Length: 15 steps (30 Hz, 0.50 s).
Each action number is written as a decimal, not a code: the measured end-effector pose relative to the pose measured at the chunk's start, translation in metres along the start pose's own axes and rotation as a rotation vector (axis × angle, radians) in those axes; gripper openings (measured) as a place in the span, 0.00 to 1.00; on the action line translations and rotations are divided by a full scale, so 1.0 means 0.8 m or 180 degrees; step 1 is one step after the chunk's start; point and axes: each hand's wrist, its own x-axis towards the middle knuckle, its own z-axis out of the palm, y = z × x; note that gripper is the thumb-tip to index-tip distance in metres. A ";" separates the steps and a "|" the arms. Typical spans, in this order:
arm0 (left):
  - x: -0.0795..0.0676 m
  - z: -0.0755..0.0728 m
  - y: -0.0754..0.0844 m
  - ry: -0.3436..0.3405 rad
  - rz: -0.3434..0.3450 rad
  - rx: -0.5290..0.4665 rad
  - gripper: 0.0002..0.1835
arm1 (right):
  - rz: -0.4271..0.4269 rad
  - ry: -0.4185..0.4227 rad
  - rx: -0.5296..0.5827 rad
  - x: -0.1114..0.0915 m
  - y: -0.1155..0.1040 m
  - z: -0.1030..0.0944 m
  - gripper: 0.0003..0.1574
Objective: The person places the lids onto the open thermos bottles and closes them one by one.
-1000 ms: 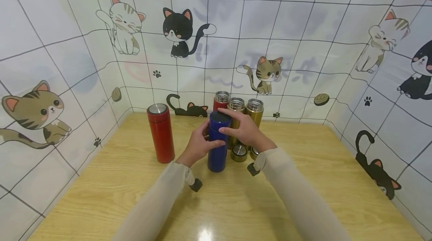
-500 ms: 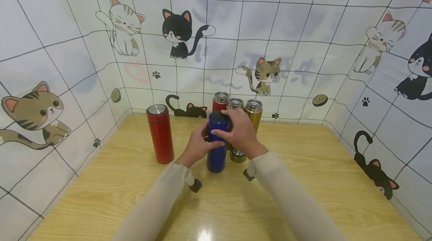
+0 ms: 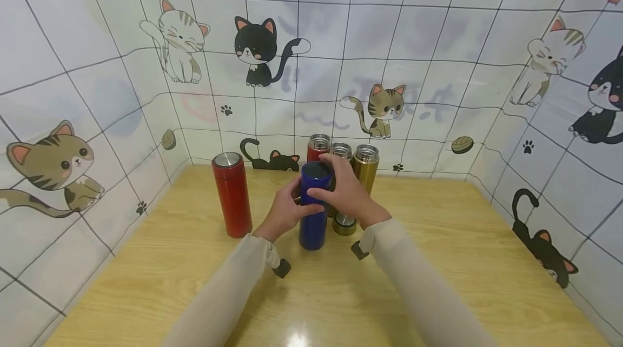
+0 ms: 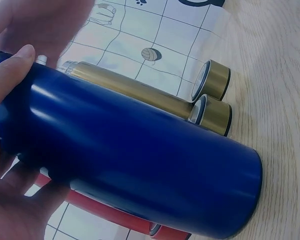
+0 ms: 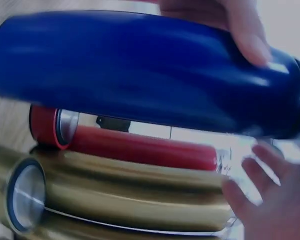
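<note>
- The blue flask is upright in front of the person, right of the capped red flask and nearer than the open red flask and the gold flasks.
- The left hand has its fingers wrapped round the upper body, thumb across the near side; that side should stay firm and still, acting as the clamp.
- The right hand has its fingers curved round the lid, thumb low on the near side and forefinger up by the top edge; the step looks like working that lid against the body.
- Grip the lid by its side wall, thumb opposite fingers, and turn from the wrist; a thumb straddling the seam would probably drag on the body.
- Hold the flask's axis vertical, so that the lid turns true and doesn't bind in its thread.
- Short turns with a fresh grip between them should beat one long twist.
- The right hand blocks part of the lid, and the right wrist view is blurred there, so whether it has begun to turn can't be told.
- Mind the right knuckles: the gold flasks stand just beyond, and the gold lids sit on the surface close by.
</note>
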 end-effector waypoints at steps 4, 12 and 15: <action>-0.001 0.000 -0.001 0.0019 -0.0042 0.0022 0.41 | 0.0089 -0.0490 0.0916 -0.003 0.010 -0.009 0.45; -0.001 0.000 0.001 0.0021 -0.0081 0.0050 0.42 | -0.0076 -0.0563 0.1212 -0.001 0.017 -0.016 0.40; 0.000 0.001 0.000 0.0014 -0.0076 0.0062 0.42 | -0.0120 -0.0467 0.1053 -0.002 0.019 -0.016 0.39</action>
